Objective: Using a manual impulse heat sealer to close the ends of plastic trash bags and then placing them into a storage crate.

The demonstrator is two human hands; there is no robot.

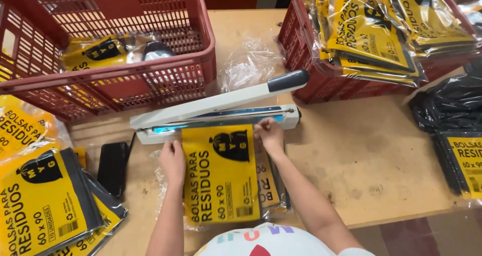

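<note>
Yellow packet (pixel 221 178): left hand (pixel 172 161) flat, right hand (pixel 270 134) pinching its top at sealer (pixel 216 113).

Both forearms are bare from elbow to wrist, with no watch, bracelet or ring showing on the left hand (pixel 172 160) or the right hand (pixel 269 134). The nails are short and unpainted. At the bottom edge shows a white garment with colourful printed shapes.

Hands (pixel 221 148) on yellow packet (pixel 221 180) at sealer (pixel 216 110)
</note>
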